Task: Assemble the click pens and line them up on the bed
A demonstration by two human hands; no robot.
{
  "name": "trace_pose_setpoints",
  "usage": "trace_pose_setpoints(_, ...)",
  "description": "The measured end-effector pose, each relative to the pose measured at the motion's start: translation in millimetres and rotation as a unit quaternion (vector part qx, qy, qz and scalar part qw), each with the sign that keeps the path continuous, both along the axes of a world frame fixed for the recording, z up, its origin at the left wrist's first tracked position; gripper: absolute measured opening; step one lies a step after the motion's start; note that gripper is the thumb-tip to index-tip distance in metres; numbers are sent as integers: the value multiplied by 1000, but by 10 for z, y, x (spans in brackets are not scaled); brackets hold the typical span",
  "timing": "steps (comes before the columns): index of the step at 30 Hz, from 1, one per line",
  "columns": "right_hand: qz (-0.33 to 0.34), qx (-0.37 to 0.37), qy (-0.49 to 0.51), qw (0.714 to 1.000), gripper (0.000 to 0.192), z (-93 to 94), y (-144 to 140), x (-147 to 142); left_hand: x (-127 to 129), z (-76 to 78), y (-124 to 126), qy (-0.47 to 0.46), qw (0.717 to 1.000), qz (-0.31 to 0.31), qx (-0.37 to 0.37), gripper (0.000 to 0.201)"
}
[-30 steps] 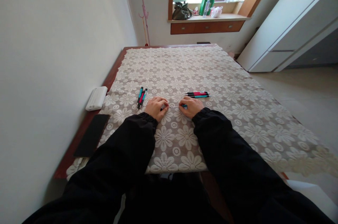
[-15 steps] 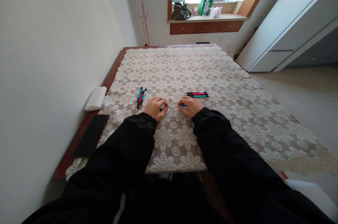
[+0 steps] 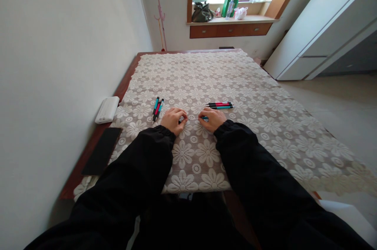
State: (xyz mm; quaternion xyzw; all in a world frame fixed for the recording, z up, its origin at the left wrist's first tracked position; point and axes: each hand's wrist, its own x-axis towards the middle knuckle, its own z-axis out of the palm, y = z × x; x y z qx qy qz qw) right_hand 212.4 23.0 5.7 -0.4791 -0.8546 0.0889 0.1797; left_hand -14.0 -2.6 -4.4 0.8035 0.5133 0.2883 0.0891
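1. A thin pale rod (image 3: 193, 119) bridges the gap between the person's two hands, over the floral lace cloth (image 3: 188, 77); I can't tell from here whether it touches the weave.
2. At the rod's left end, the left hand (image 3: 173, 120) has thumb and forefinger pinched nearly together on it, and a small dark bit (image 3: 180, 120) shows beneath, too hidden to name.
3. At the rod's right end, the right hand (image 3: 214, 119) is curled in, thumb and fingertips closed on it, with a teal piece (image 3: 205, 118) peeking out of the grip.
4. Left of the rod, past the left hand, a slanted cluster of pens (image 3: 158, 109) in black, teal and red lies close together.
5. Right of the rod and slightly farther from the person, a crosswise row of pens (image 3: 220, 105) lies just beyond the right hand.
6. Well left of the rod, a white box (image 3: 107, 110) sits along the wooden surface (image 3: 72, 186); a flat black slab (image 3: 102, 151) lies nearer the person.
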Motion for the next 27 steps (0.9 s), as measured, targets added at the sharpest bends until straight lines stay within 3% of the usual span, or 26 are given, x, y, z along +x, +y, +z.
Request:
trace_pose_setpoints(15, -1, -12, 1, 1000, 16, 35, -16, -21, 6, 18, -3, -3, 1000, -8, -9, 7)
trace_pose_setpoints(22, 57, -18, 22, 998, 17, -9, -22, -44, 3, 8, 12, -10, 998, -58, 6, 10)
trace_pose_setpoints(27, 58, -19, 30, 998, 18, -37, -46, -76, 11, 28, 8, -2, 997, -76, 1, 11)
